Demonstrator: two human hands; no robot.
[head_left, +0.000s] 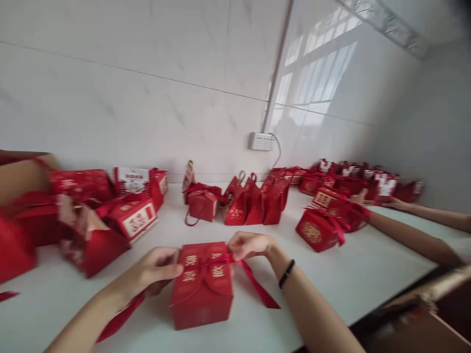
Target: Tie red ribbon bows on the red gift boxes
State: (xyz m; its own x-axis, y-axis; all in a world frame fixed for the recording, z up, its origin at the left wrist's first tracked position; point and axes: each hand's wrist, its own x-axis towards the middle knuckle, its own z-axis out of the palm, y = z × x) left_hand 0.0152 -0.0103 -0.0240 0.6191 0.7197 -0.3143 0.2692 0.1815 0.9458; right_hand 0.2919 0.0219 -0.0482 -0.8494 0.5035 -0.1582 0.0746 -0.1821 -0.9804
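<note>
**Two hands at the ribbon of a red gift box on a white table**

Nearest the viewer, two bare forearms enter from the lower edge and meet over a closed red gift box [202,294] with gold characters on its top. The box stands upright on the white table [353,284], close to the near edge. The left hand [152,272] is pinched shut at the top left edge of the box, thumb against fingers, on the ribbon [257,287]. The right hand [248,245] is closed on the same ribbon at the top right corner; a black wristband [286,273] sits on that wrist. One ribbon tail trails off to the right of the box, the other runs down to the left beneath the left wrist.

To the left, an open red box [91,240] lies tilted among other red boxes, motion-blurred. Behind, a row of red bags [253,201] stands upright near the wall. To the right, a box with a gold emblem [317,230] sits well apart from the held box; a co-worker's arm [405,235] reaches in beside it. A second person's arm [18,179] shows at the left edge. A white power strip [262,141] is mounted on the tiled wall.
</note>
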